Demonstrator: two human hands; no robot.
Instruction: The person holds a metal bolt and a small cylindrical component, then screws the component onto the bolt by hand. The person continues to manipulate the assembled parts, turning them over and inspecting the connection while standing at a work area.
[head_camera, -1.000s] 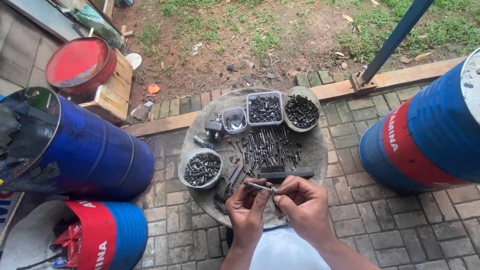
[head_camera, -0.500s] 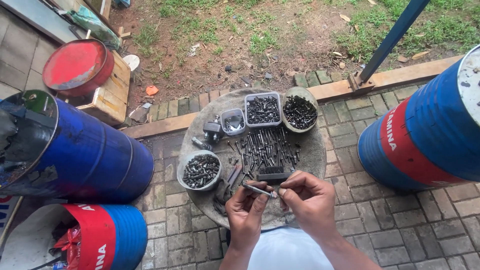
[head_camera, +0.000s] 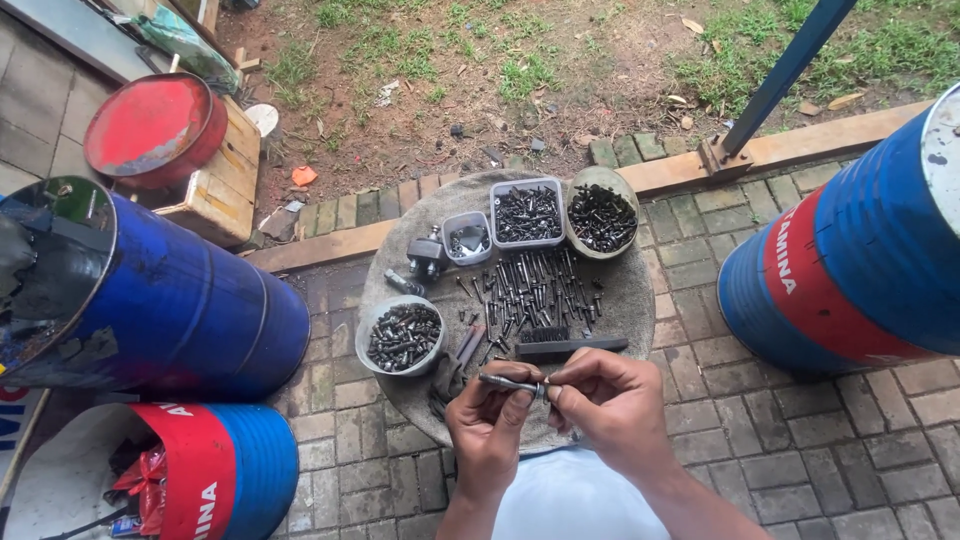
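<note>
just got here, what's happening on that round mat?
A person holds a long bolt between both hands: the left hand grips the shank, the right hand works at its end. Below lies a round mat with loose bolts spread out, a black brush, and tubs of sorted hardware: a round bowl, a square tub, another bowl. Blue drums stand on either side.

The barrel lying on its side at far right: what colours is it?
The barrel is blue with a broad red band carrying white lettering, seen best in the head view.
</note>
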